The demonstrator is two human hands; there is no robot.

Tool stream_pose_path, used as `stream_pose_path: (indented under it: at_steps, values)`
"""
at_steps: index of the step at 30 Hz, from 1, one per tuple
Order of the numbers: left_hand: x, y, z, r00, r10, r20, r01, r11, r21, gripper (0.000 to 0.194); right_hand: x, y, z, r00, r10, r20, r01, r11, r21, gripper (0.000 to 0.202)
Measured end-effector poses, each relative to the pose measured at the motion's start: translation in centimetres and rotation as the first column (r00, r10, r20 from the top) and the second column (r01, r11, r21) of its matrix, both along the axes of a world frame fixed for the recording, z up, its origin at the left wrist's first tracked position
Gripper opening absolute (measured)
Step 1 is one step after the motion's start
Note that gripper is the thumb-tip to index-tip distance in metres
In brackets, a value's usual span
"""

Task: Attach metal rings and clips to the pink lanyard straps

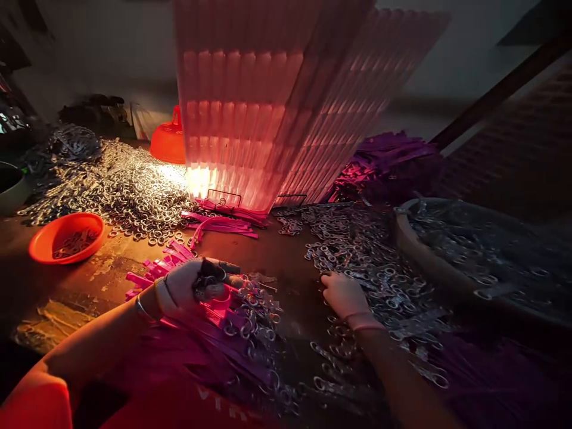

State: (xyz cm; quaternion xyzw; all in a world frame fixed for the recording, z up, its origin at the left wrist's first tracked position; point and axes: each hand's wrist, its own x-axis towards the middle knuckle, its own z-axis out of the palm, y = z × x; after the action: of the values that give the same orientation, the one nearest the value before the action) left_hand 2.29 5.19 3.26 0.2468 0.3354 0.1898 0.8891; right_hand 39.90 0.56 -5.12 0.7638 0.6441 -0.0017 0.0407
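My left hand, with dark-covered fingers, is curled above a pile of pink straps with metal clasps at their ends. It appears to grip a pink strap; the fingers partly hide what they hold. To the right, my right hand is closed, its fingertips pressed together at the left edge of a heap of metal clasps. Anything between those fingertips is too small or hidden to make out. More loose clasps lie below this hand.
A red lamp lights a large heap of metal rings and clasps at the left. Nearby sits an orange bowl. Translucent corrugated panels stand at the back. At the right is a large basin of clasps.
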Motion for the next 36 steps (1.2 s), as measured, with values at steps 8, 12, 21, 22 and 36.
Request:
stream_pose_path:
  at_steps: [8,12,21,22,36]
  values:
    - [0.4,-2.0,-0.2,0.987,0.037,-0.155,0.019,0.94,0.342,0.037,-10.3,-1.5,3.8,0.868,0.299,-0.397,-0.177,0.932,0.316,0.052]
    - [0.6,-2.6,0.3,0.989,0.006,-0.151,0.052,0.924,0.379,0.026,-16.5,-3.1,7.7,0.718,0.609,-0.338,-0.391,0.754,0.529,0.04]
    - [0.5,-4.2,1.6,0.983,-0.071,-0.169,0.122,0.943,0.31,0.025,-19.8,-3.7,9.1,0.826,0.558,-0.082,-0.498,0.79,0.356,0.026]
    - [0.3,-4.3,1.6,0.982,-0.03,-0.184,0.1,0.918,0.383,0.024,-19.7,-3.8,9.1,0.845,0.532,-0.058,-0.481,0.802,0.354,0.024]
    - [0.1,-2.8,-0.9,0.976,0.202,-0.079,-0.146,0.882,0.448,0.024,-21.4,-2.6,8.0,0.863,0.425,-0.272,-0.308,0.871,0.384,0.015]
